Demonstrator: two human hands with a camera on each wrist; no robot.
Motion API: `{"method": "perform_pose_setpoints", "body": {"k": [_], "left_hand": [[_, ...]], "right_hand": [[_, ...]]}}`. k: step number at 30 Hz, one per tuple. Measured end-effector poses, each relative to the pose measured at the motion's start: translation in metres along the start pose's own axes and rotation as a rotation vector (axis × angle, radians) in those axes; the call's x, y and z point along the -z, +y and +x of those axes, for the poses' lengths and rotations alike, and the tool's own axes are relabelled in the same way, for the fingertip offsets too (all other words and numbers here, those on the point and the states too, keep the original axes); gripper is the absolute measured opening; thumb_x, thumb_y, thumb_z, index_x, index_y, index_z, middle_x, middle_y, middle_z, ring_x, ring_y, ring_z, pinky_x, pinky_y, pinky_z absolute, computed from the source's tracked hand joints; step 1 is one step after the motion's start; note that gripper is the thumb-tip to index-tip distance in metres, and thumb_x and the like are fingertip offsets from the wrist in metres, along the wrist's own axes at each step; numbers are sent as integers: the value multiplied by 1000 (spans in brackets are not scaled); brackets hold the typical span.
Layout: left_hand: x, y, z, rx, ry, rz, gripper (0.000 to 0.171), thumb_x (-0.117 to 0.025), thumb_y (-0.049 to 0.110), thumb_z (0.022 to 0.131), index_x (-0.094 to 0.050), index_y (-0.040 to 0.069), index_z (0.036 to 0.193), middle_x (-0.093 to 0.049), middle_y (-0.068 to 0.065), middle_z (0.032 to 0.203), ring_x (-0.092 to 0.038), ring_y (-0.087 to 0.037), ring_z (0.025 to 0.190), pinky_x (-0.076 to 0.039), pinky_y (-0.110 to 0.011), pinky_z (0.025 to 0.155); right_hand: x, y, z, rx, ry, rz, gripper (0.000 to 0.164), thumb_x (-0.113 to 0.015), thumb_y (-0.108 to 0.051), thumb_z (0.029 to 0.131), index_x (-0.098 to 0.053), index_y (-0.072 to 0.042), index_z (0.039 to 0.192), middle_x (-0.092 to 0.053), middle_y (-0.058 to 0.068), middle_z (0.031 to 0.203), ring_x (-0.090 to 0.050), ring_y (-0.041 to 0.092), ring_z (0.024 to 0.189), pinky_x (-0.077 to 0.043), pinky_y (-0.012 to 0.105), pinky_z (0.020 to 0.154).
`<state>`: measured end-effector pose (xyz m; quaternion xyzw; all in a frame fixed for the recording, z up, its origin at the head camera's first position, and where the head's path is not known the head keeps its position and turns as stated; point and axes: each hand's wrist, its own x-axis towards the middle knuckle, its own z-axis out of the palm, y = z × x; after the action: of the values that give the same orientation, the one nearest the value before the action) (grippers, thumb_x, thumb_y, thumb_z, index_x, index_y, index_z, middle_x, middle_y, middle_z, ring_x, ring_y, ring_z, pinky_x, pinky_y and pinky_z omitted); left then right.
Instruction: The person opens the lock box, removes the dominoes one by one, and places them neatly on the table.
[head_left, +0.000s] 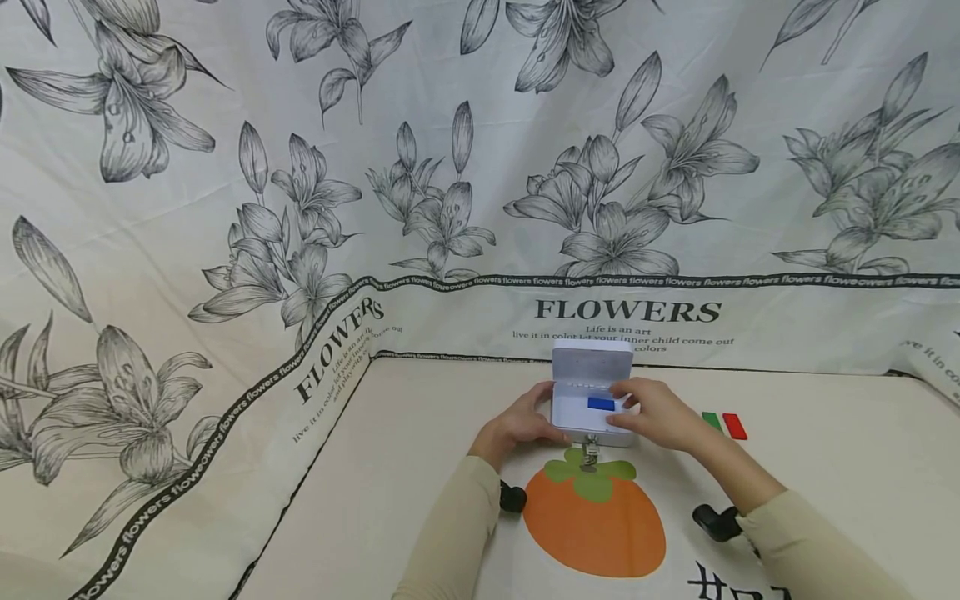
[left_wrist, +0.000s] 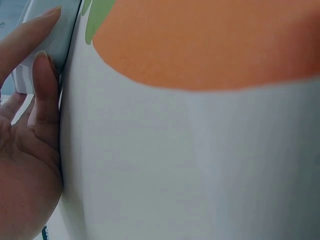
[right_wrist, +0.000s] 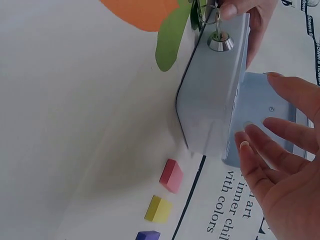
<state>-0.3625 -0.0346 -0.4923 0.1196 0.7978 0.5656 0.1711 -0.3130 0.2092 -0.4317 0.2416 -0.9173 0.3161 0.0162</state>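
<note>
A small white metal lock box [head_left: 570, 417] stands with its lid [head_left: 592, 364] raised. Inside it lies a blue block [head_left: 601, 404]. My left hand [head_left: 522, 419] grips the box's left side, its thumb by the front; in the left wrist view, fingers [left_wrist: 46, 95] curl around a corner. Over the right edge hovers my right hand [head_left: 663, 414], fingers spread and loosely bent, holding nothing in the right wrist view. At the box front, a key on a ring sits in the round lock [right_wrist: 220, 42].
Right of the box lie a green block [head_left: 711, 420] and a red block [head_left: 734, 426]. The right wrist view also shows a pink block [right_wrist: 171, 176], a yellow block [right_wrist: 158, 209] and a purple block [right_wrist: 148, 235]. A flower-printed cloth [head_left: 450, 317] rises behind the table.
</note>
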Motion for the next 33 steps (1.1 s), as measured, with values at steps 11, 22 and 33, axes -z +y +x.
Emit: {"method": "perform_pose_setpoints", "body": {"k": [11, 22, 33], "left_hand": [[2, 0, 0, 3, -4, 1, 99, -92, 0, 66, -48, 25, 151, -45, 0, 158, -42, -22, 135, -25, -47, 122], [2, -1, -1, -7, -14, -5, 100, -92, -1, 66, -47, 23, 151, -45, -1, 158, -43, -21, 130, -28, -44, 120], [1, -3, 1, -14, -6, 5, 100, -92, -2, 65, -48, 23, 151, -45, -1, 157, -43, -20, 133, -28, -43, 120]], "right_hand": [[-10, -4, 23, -26, -45, -73, 42, -79, -11, 87, -65, 14, 118, -71, 24, 106, -67, 33, 91, -57, 47, 80], [-23, 2, 35, -36, -40, -174, 21, -79, -8, 84, -67, 7, 92, -56, 3, 71, -47, 18, 66, -38, 32, 60], [-28, 4, 40, -96, -59, -244, 15, -77, -5, 83, -65, 4, 89, -56, 6, 74, -49, 22, 70, -42, 38, 64]]}}
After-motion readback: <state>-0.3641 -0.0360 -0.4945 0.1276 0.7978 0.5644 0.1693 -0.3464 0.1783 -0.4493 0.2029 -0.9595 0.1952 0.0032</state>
